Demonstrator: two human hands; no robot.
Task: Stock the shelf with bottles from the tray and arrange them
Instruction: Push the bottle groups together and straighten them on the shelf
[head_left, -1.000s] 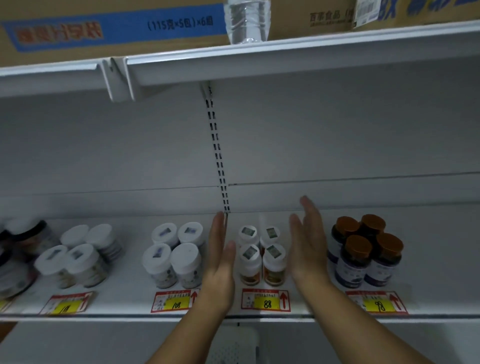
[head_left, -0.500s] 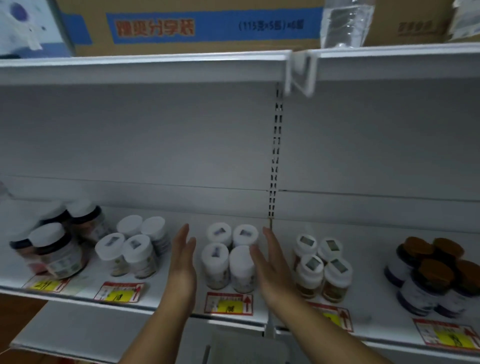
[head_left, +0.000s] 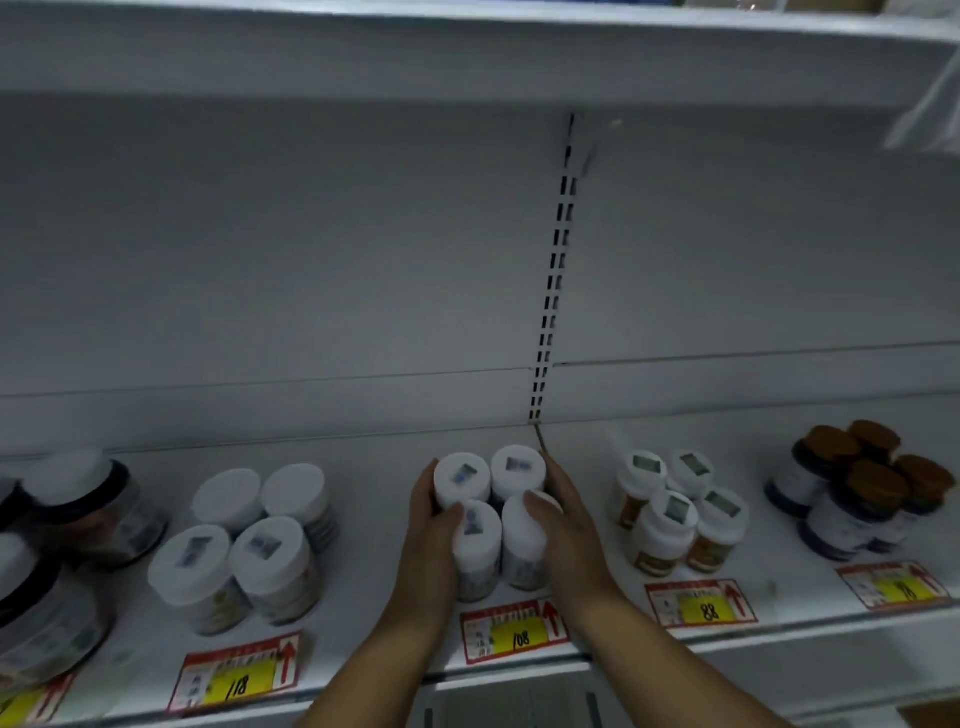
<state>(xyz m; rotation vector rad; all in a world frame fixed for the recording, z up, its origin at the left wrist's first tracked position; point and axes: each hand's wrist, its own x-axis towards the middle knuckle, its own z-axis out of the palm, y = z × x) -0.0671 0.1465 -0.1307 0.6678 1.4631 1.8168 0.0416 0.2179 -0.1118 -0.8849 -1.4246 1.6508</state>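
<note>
Head view: cluster of four white-capped plastic bottles (head_left: 491, 512) stands upright on the white metal shelf (head_left: 374, 613), squarely between both hands. Left hand (head_left: 434, 525) and right hand (head_left: 563, 519) cup its opposite sides, thumbs over the front caps, equally near, forearms reaching up from below.

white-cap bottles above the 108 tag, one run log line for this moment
phase: arranging | left hand: grips group's left side | right hand: grips right side | white-cap bottles: four, upright, bunched | shelf
</note>
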